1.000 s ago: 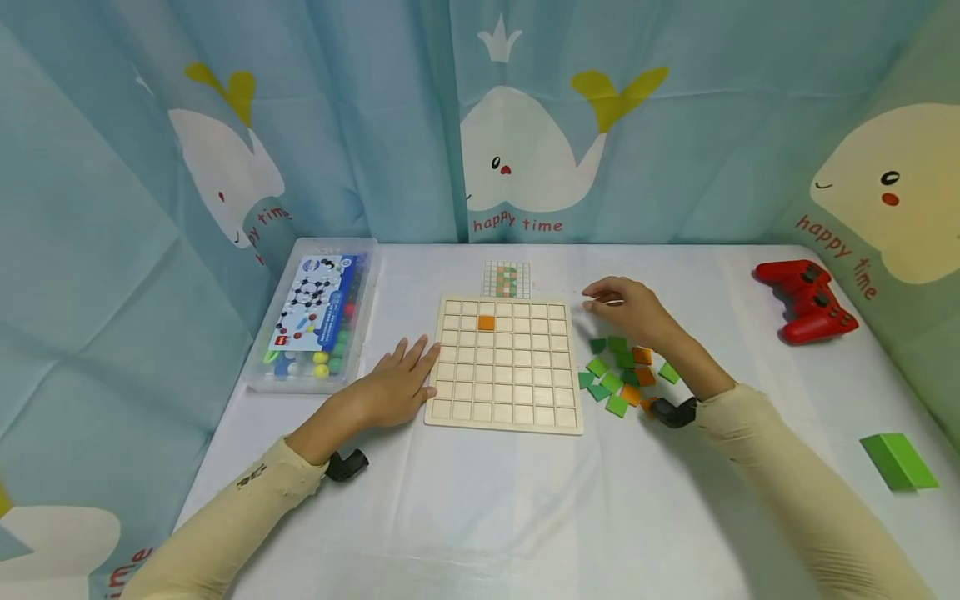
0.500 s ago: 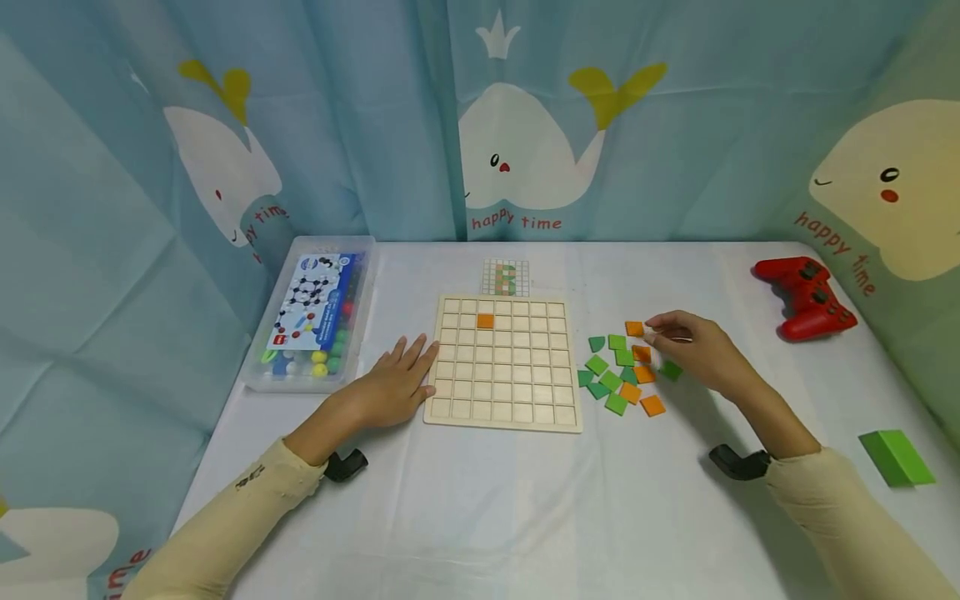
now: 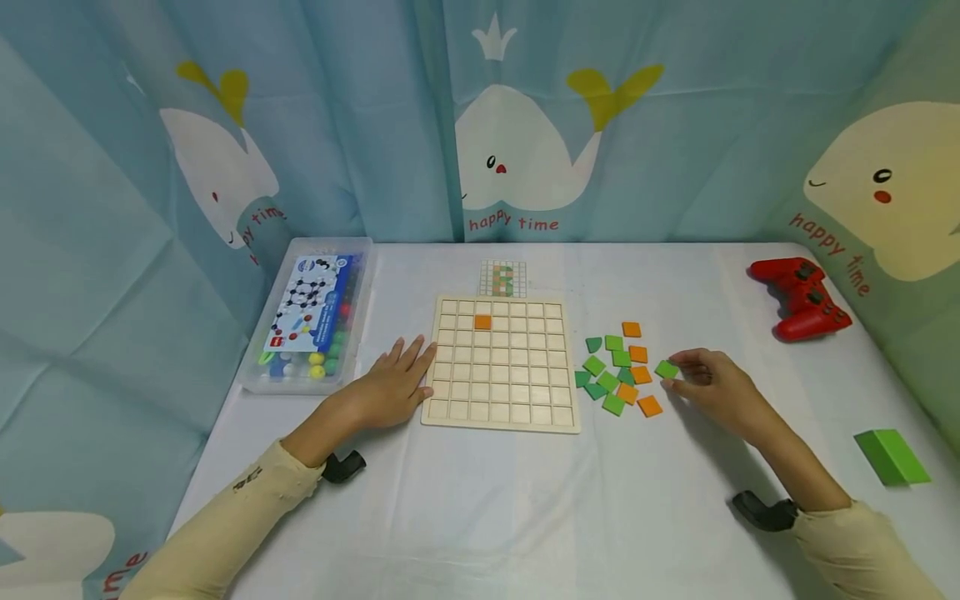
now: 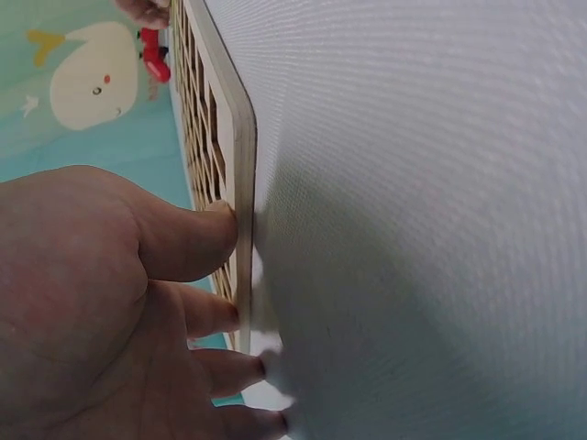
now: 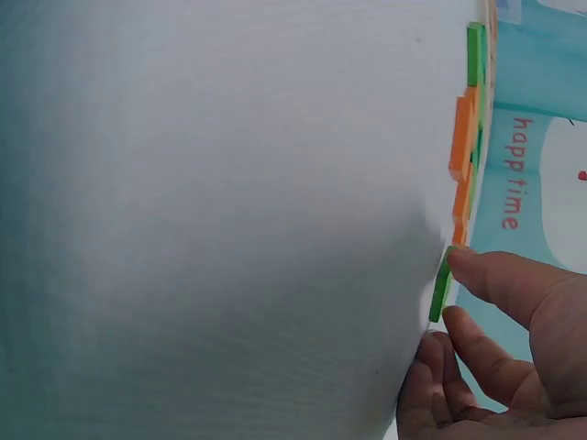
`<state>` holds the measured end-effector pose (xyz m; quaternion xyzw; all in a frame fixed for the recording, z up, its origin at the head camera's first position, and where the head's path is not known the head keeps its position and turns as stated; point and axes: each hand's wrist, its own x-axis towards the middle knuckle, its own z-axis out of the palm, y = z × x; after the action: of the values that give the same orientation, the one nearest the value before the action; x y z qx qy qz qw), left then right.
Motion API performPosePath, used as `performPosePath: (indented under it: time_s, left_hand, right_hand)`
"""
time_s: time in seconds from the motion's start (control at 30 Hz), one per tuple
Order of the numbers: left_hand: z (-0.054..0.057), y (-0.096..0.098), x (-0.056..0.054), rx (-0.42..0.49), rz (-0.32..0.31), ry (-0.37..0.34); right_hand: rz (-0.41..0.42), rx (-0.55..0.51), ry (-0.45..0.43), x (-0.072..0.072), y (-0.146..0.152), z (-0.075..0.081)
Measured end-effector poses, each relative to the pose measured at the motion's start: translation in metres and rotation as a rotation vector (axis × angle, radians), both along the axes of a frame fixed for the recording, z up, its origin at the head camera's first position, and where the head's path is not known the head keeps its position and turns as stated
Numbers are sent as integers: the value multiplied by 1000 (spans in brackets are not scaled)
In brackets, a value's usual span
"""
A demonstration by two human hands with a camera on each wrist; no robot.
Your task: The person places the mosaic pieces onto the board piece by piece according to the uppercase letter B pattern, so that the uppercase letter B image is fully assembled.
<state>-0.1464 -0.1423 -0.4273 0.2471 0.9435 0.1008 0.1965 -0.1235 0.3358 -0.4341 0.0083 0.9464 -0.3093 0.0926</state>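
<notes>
A wooden grid board [image 3: 501, 419] lies on the table with one orange tile [image 3: 483, 322] in a cell of its second row. My left hand [image 3: 392, 390] rests flat at its left edge, fingers spread. The left wrist view shows the thumb [image 4: 188, 240] on the board's rim, other fingers reaching the cloth. Right of the board lie loose green and orange tiles, some square, some with a rounded side. My right hand [image 3: 716, 392] pinches a light green square tile [image 3: 666, 369] at the right of this group. Thumb [image 5: 495, 280] and index finger are at its two ends.
A small printed pattern card [image 3: 503, 279] lies behind the board. At left sits a clear plastic case [image 3: 258, 385] of coloured balls. A red game controller [image 3: 801, 300] and a green block [image 3: 891, 457] lie at right. A whale-print curtain [image 3: 405, 125] hangs behind the table.
My right hand has moved right and toward me, leaving an orange tile at the back of the loose group, and now has its fingers on the light green tile. The left hand stays put.
</notes>
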Motion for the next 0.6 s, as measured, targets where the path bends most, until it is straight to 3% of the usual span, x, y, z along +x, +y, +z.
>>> performPosePath:
  time_s: [0.37, 0.6]
  left_hand:
    - [-2, -2, 1, 12, -1, 11]
    - [-1, -1, 1, 15, 1, 7]
  right_hand:
    - [26, 86, 80, -1, -5, -2]
    - [57, 105, 93, -7, -4, 8]
